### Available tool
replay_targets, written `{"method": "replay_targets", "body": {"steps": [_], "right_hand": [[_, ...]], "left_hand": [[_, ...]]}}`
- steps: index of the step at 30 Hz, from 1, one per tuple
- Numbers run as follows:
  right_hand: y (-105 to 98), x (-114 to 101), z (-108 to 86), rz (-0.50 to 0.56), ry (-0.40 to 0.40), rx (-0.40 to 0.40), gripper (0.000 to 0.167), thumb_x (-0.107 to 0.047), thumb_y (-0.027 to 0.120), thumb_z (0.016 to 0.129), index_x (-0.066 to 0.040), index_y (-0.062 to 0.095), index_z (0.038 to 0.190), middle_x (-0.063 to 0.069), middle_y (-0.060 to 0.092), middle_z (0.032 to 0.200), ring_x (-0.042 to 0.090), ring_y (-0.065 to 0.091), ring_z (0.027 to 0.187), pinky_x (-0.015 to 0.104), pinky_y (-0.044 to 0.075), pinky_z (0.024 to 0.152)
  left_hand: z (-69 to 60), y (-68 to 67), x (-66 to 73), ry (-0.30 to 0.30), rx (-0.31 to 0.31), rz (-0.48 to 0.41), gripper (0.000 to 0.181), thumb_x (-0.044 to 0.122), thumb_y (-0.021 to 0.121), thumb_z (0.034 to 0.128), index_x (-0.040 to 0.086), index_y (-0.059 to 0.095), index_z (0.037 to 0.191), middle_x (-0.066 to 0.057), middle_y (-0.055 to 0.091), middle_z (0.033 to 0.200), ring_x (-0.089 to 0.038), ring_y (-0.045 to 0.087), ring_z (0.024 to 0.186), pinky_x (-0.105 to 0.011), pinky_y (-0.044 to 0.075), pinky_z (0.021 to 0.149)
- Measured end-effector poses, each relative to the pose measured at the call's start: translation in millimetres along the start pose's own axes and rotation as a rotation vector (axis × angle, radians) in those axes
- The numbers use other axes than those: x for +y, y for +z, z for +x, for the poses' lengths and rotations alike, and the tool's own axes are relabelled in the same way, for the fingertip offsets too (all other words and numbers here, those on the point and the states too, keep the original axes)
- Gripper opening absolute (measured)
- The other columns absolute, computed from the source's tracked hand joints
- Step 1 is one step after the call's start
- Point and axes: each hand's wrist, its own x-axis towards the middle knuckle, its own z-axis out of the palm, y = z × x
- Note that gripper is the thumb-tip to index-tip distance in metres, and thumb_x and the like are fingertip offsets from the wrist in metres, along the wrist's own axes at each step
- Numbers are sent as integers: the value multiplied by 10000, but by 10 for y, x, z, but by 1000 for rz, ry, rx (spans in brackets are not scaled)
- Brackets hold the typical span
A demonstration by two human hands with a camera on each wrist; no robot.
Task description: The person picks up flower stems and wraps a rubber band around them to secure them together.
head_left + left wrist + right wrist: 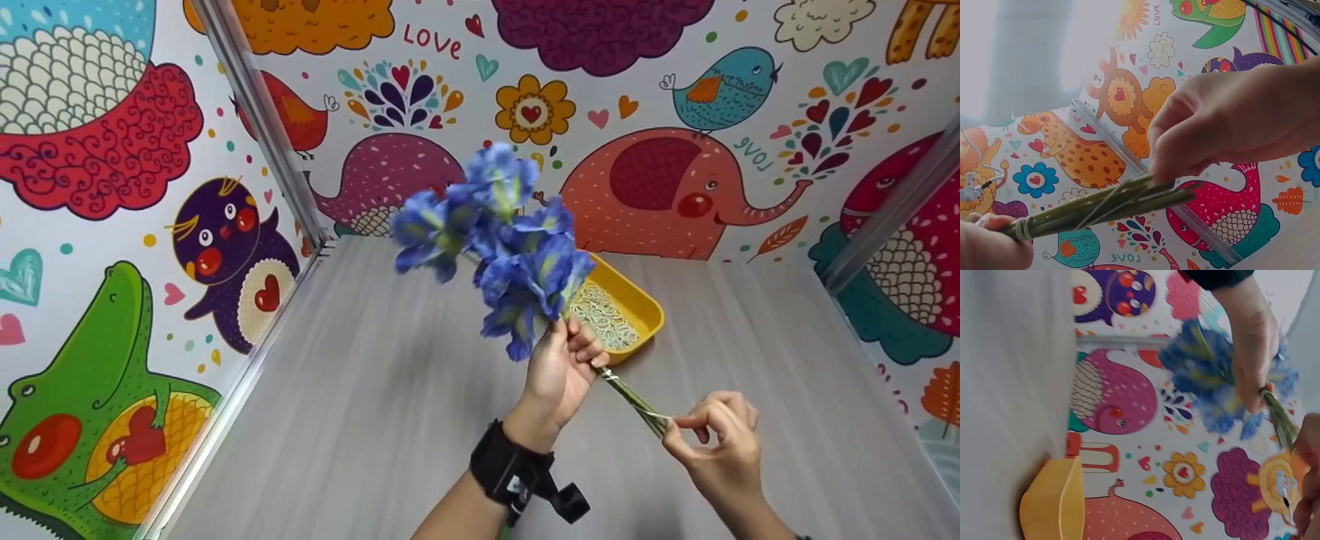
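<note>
A bunch of blue artificial flowers (517, 247) is held up over the table, tilted, blooms toward the far left. My left hand (562, 367) grips its green stems (630, 397) just below the blooms. One pale rubber band (1023, 228) is wound round the stems beside that hand. Near the stem ends, my right hand (720, 435) pinches a second pale rubber band (1098, 207), which runs stretched slantwise along the stems in the left wrist view. The right fingertips touch the stem ends or lie very close. In the right wrist view, the left hand (1252, 354) hides part of the blooms.
Behind the left hand, a yellow tray (651, 319) with many pale rubber bands (604, 315) stands on the grey table (360, 390). Walls printed with cartoon animals enclose the table at the back and sides. A black wrist camera strap (510, 469) sits on the left wrist.
</note>
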Motion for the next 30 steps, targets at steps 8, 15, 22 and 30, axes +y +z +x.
{"method": "replay_targets", "body": {"steps": [8, 15, 22, 30], "right_hand": [[-60, 138, 142, 104, -72, -248, 352, 151, 705, 502, -136, 541, 621, -39, 414, 620, 68, 410, 776, 213, 236, 821], [105, 272, 285, 84, -186, -425, 314, 61, 747, 549, -168, 573, 675, -96, 469, 637, 66, 400, 726, 232, 230, 821], [271, 302, 382, -21, -349, -423, 284, 31, 734, 546, -149, 558, 676, -100, 472, 637, 90, 388, 697, 315, 255, 799], [385, 368, 463, -112, -493, -262, 121, -156, 606, 775, -105, 566, 673, -21, 546, 637, 210, 449, 721, 429, 283, 774]], "left_hand": [[21, -37, 13, -53, -72, 67, 375, 269, 110, 1074, 163, 339, 798, 34, 238, 698, -86, 258, 613, -236, 255, 620], [50, -133, -94, -60, -72, 120, 377, 300, 122, 1066, 159, 339, 793, 40, 253, 675, -87, 260, 604, -219, 265, 603], [53, -199, -211, -77, -45, 129, 359, 279, 133, 1073, 157, 331, 800, 43, 244, 676, -75, 246, 601, -212, 249, 606], [22, -241, -294, -100, -6, 165, 356, 253, 112, 1075, 157, 325, 807, 42, 252, 681, -58, 250, 592, -203, 262, 602]]}}
